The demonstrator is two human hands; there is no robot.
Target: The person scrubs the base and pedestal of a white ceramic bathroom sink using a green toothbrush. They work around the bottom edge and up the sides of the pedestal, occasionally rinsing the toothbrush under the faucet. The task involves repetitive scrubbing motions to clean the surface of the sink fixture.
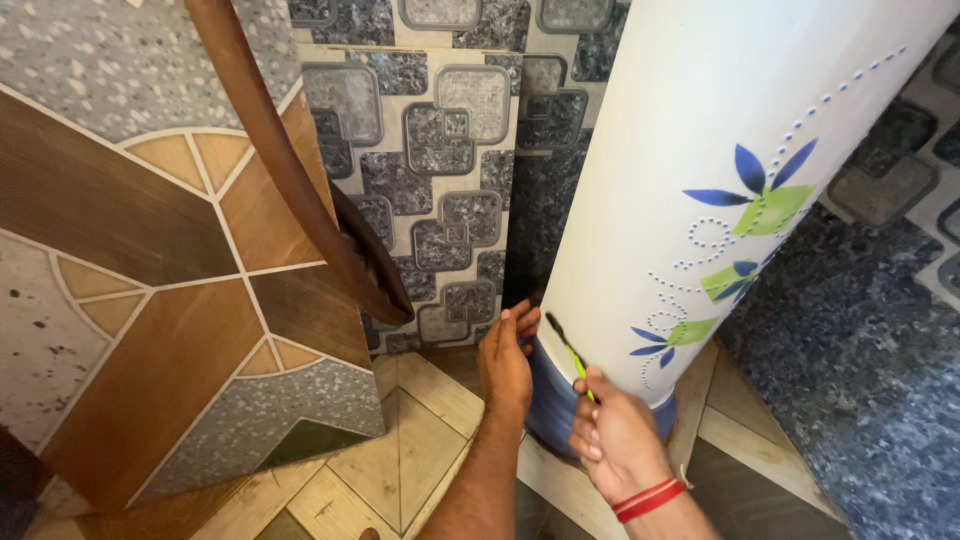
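Observation:
A tall white cylinder appliance [690, 170] with blue and green leaf decoration stands on a blue base [555, 400]. My left hand [507, 360] reaches behind its lower left side, fingertips touching the seam where white body meets blue base. My right hand [615, 440], with a red thread at the wrist, grips a thin tool with a yellow-green handle and dark shaft [570, 352]. The tool's tip rests against the lower edge of the white body.
A tiled panel in brown, beige and grey speckle [150, 280] leans at the left. A curved dark wooden piece [290, 170] runs down beside it. Grey square-patterned wall tiles [440, 130] are behind. The floor has wood-look tiles [400, 450].

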